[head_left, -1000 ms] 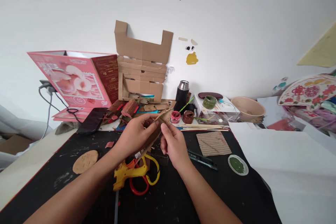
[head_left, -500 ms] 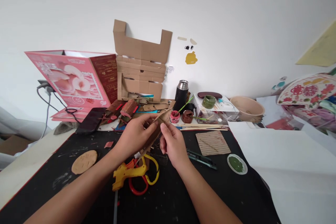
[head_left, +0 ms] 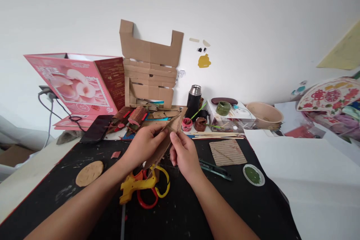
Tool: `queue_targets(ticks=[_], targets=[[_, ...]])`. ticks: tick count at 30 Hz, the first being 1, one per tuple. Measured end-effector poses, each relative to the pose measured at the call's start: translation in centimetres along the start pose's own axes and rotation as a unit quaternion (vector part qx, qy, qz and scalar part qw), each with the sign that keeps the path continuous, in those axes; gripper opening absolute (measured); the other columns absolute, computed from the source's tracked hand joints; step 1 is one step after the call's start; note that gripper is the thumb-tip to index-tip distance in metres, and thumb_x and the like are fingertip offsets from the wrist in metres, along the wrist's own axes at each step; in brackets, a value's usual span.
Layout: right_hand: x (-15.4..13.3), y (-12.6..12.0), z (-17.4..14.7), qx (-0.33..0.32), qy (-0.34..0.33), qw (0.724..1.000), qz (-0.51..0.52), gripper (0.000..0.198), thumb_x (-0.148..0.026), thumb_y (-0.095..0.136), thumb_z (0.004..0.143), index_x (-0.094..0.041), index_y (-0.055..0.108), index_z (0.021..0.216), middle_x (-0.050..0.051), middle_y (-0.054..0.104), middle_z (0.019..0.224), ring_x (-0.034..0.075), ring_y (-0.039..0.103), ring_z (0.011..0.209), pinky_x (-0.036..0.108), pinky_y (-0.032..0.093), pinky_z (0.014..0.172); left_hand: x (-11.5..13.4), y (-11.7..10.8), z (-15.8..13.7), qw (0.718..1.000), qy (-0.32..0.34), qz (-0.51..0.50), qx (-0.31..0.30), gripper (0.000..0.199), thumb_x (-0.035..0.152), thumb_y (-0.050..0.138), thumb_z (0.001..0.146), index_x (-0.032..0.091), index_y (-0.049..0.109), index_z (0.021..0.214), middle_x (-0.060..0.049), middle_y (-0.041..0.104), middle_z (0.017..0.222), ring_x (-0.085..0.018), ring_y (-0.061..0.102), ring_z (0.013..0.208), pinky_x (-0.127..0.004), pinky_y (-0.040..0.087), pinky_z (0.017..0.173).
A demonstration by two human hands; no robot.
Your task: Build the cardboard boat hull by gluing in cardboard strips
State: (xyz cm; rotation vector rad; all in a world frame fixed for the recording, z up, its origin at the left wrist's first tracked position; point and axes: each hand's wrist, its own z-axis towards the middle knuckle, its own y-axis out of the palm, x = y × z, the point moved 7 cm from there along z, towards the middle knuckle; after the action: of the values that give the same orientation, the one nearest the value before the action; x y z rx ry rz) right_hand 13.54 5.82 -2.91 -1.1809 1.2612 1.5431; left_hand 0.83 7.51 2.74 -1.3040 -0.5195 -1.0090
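Between my hands is a piece of brown cardboard (head_left: 174, 123) with torn-looking edges, held tilted above the black mat (head_left: 174, 221). My left hand (head_left: 144, 144) is closed on its left side, thumb on top. My right hand (head_left: 184, 153) pinches its right edge between thumb and curled fingers. Just below lie a yellow glue gun (head_left: 137, 185) with a grey glue stick at its rear and a pair of scissors (head_left: 163, 183) with yellow and red handles. Right of my right hand rests a dark green utility knife (head_left: 216, 169).
A corrugated cardboard square (head_left: 227, 152), a lid with green paint (head_left: 253, 175) and an oval tan disc (head_left: 89, 173) lie on the mat. Behind stand paint jars (head_left: 200, 124), a black thermos (head_left: 193, 103), a pink box (head_left: 75, 86) and a phone (head_left: 97, 129).
The cardboard has turned a little, so more of its flat face shows between my hands. Both hands keep their hold. The whole view has shifted slightly.
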Motion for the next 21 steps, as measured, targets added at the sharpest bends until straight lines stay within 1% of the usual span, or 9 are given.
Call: queue_targets(ticks=[3, 6, 11, 13, 15, 19, 21], targets=[[0.00, -0.01, -0.02, -0.004, -0.001, 1.000, -0.002, 0.052, -0.074, 0.064, 0.093, -0.025, 0.052, 0.083, -0.011, 0.046, 0.043, 0.009, 0.037, 0.032, 0.019, 0.026, 0.034, 0.02, 0.02, 0.02, 1.000, -0.010, -0.009, -0.003, 0.036, 0.046, 0.056, 0.098, 0.020, 0.081, 0.092, -0.004, 0.083, 0.094, -0.029, 0.074, 0.093, -0.035, 0.055, 0.089], [-0.03, -0.01, -0.09, -0.007, -0.004, 1.000, -0.002, 0.051, -0.074, 0.063, 0.094, -0.025, 0.052, 0.083, -0.011, 0.047, 0.042, 0.009, 0.038, 0.032, 0.019, 0.026, 0.034, 0.09, -0.02, 0.01, 1.000, -0.013, -0.013, -0.003, 0.036, 0.046, 0.057, 0.097, 0.020, 0.080, 0.089, -0.004, 0.082, 0.088, -0.029, 0.074, 0.091, -0.035, 0.055, 0.089], [0.21, 0.00, -0.04, -0.006, 0.002, 1.000, 0.005, 0.050, -0.073, 0.064, 0.093, -0.024, 0.054, 0.087, -0.011, 0.047, 0.043, 0.009, 0.038, 0.032, 0.019, 0.026, 0.034, -0.04, 0.23, 0.04, 1.000, -0.009, -0.019, -0.022, 0.034, 0.045, 0.058, 0.096, 0.020, 0.081, 0.097, -0.004, 0.084, 0.097, -0.029, 0.074, 0.093, -0.035, 0.055, 0.086], [0.45, 0.00, 0.05, -0.005, 0.007, 1.000, 0.013, 0.051, -0.073, 0.065, 0.091, -0.024, 0.055, 0.088, -0.011, 0.047, 0.043, 0.008, 0.037, 0.033, 0.019, 0.026, 0.034, -0.22, 0.35, 0.07, 0.999, -0.011, -0.020, -0.026, 0.033, 0.044, 0.059, 0.096, 0.020, 0.081, 0.098, -0.005, 0.084, 0.098, -0.028, 0.074, 0.091, -0.034, 0.055, 0.085], [0.67, 0.06, 0.11, -0.007, 0.009, 1.000, 0.021, 0.052, -0.075, 0.066, 0.090, -0.023, 0.055, 0.089, -0.011, 0.048, 0.045, 0.008, 0.037, 0.033, 0.018, 0.027, 0.033, -0.34, 0.32, 0.09, 1.000, -0.009, -0.021, -0.018, 0.033, 0.043, 0.059, 0.096, 0.019, 0.081, 0.102, -0.005, 0.084, 0.098, -0.027, 0.075, 0.090, -0.034, 0.055, 0.085], [0.88, 0.34, 0.10, -0.023, 0.012, 0.999, 0.026, 0.054, -0.074, 0.067, 0.089, -0.022, 0.057, 0.098, -0.012, 0.050, 0.046, 0.008, 0.038, 0.034, 0.017, 0.028, 0.033, -0.20, 0.15, 0.08, 0.999, 0.004, -0.032, 0.003, 0.032, 0.039, 0.060, 0.096, 0.020, 0.082, 0.112, -0.005, 0.084, 0.108, -0.028, 0.076, 0.099, -0.034, 0.055, 0.093], [0.87, 0.35, 0.11, -0.025, 0.014, 0.999, 0.024, 0.053, -0.072, 0.069, 0.089, -0.022, 0.058, 0.102, -0.012, 0.050, 0.046, 0.009, 0.038, 0.033, 0.017, 0.027, 0.032, -0.16, 0.15, 0.09, 0.999, 0.004, -0.047, 0.000, 0.033, 0.039, 0.061, 0.096, 0.020, 0.082, 0.113, -0.006, 0.084, 0.110, -0.029, 0.076, 0.101, -0.036, 0.056, 0.095]])
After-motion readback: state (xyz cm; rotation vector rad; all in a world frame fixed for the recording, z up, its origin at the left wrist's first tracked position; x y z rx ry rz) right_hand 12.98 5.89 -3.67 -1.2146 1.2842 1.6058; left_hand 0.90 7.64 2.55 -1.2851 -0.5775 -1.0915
